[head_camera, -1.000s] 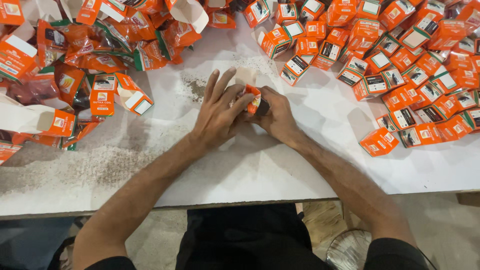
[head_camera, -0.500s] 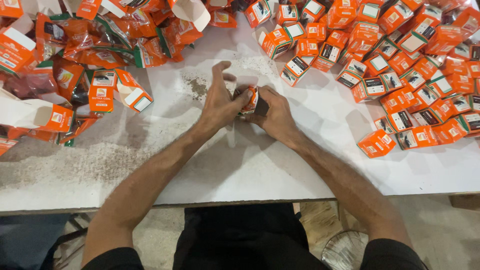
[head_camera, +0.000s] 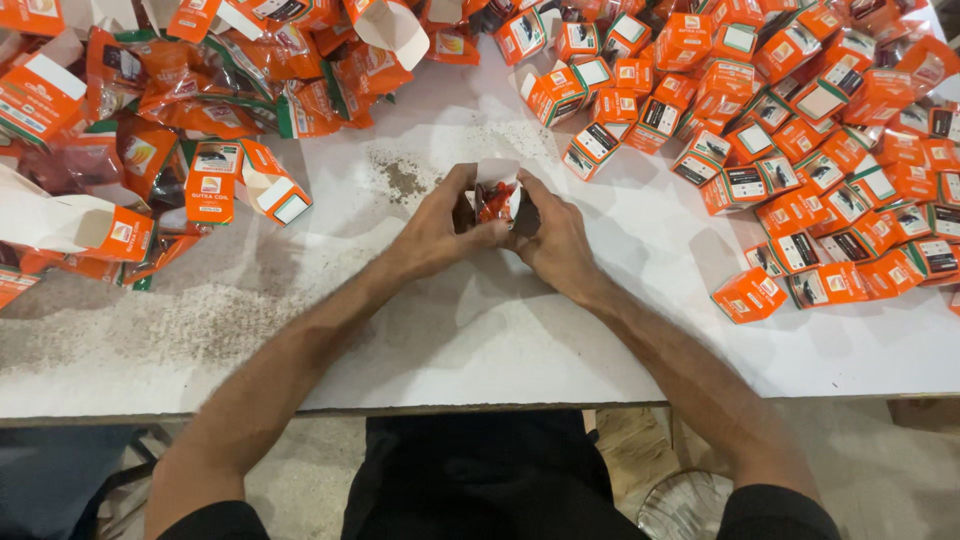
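Near edge: the white table (head_camera: 480, 340) ends just in front of the person's body, and both forearms cross this edge. Below it a dark lap and a grey floor are visible.
Open room: the middle strip of the table, from the near edge up to the hands, is bare white board with some grey dust on the left part. This is the widest free area.
Left hand (head_camera: 440, 232): it rests low over the table, fingers curled and closed on the left side of a small carton, with the thumb on top near the opening.
Right hand (head_camera: 555, 240): it grips the right side of the same carton, fingers bent around it, thumb pointing up along the flap.
Small open carton (head_camera: 497, 197): it is between the two hands, near the table centre, with the white flap lifted and an orange-red pouch showing inside.
Dark powder spill (head_camera: 402, 180): it lies on the table just left of the hands.
Right side: a heap of closed orange boxes (head_camera: 800, 150) fills the far right, and one box (head_camera: 750, 295) lies apart, nearer to the edge.
Left side: a pile of orange pouches and open cartons (head_camera: 150, 120) reaches the left border.
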